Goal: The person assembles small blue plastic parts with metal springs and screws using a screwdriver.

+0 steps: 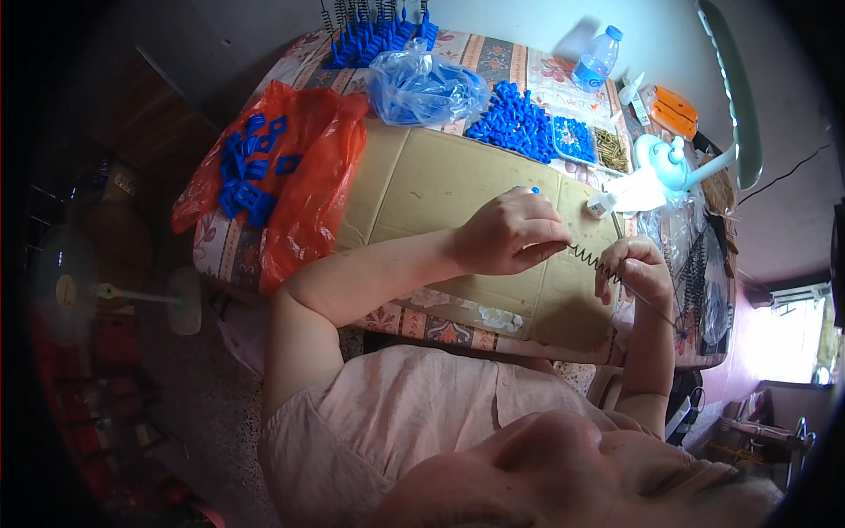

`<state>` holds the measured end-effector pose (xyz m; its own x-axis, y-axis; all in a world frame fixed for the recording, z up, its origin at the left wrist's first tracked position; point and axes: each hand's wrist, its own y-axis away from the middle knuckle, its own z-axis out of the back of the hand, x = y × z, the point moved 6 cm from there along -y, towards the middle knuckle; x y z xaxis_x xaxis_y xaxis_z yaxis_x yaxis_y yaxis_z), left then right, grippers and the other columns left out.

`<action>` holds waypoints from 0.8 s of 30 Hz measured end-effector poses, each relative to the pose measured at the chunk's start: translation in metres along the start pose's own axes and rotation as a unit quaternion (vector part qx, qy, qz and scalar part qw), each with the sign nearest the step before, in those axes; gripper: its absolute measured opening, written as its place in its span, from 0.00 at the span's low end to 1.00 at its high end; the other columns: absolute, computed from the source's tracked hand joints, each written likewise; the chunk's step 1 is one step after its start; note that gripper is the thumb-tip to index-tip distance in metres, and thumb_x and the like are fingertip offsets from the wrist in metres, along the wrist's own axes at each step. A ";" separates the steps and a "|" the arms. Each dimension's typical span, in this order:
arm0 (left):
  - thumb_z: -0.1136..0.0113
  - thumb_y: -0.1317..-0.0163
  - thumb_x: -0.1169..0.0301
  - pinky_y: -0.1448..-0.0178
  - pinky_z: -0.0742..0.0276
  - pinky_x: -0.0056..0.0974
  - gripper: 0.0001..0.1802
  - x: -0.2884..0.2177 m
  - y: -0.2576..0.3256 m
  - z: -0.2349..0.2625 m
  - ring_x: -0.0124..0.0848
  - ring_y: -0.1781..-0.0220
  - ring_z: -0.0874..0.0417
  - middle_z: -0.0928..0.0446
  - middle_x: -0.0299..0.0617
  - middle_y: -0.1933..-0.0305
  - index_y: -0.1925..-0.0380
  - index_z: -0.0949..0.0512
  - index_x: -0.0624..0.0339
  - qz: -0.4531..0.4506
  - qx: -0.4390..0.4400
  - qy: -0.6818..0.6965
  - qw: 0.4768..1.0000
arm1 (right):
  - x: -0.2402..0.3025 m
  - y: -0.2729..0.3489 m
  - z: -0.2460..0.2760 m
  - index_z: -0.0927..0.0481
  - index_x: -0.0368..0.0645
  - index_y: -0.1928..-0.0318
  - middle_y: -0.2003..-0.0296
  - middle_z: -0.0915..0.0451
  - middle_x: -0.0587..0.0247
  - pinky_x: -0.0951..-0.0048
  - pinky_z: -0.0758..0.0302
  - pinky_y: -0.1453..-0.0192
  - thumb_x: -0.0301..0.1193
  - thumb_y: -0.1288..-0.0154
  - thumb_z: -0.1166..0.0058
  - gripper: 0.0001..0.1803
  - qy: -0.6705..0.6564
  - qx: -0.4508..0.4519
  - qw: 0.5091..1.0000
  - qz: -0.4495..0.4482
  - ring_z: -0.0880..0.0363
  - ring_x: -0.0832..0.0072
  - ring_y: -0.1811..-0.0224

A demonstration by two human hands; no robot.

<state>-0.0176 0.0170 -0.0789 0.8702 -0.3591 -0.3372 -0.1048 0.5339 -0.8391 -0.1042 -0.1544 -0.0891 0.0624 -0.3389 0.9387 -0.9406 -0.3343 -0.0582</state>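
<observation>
A black coil spring (588, 256) stretches between my two hands above the cardboard. My left hand (519, 233) is closed, pinching the spring's left end between thumb and fingers. A small blue piece (534, 190) shows at the top of this hand; how it is held is hidden. Around the spring's right end, my right hand (640, 264) has its fingers curled. A thin dark rod (618, 226) sticks up by those fingers, and a thin wire runs down toward the wrist. Beneath both hands lies a flat cardboard sheet (440, 189).
A red plastic bag (326, 167) at left bears blue parts (255, 167). Along the back are spring-topped blue pieces (378, 40), a clear bag (422, 88), a blue pile (515, 123), a tray of brass-coloured pieces (611, 150) and a bottle (597, 60). A lamp (664, 163) stands right.
</observation>
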 end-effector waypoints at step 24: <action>0.41 0.34 0.71 0.46 0.25 0.33 0.17 0.013 0.018 -0.035 0.26 0.55 0.19 0.20 0.41 0.61 0.48 0.32 0.64 0.386 0.057 0.502 0.772 | 0.011 -0.013 -0.031 0.21 0.40 0.65 0.68 0.20 0.60 0.72 0.26 0.62 0.17 0.48 0.37 0.10 0.496 -0.139 0.837 0.186 0.20 0.70 0.66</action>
<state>-0.0248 -0.0052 -0.1137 -0.2471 -0.2827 -0.9268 -0.3137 0.9283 -0.1995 -0.1019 -0.1262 -0.0674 -0.4299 0.5684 0.7015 -0.8834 -0.1042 -0.4570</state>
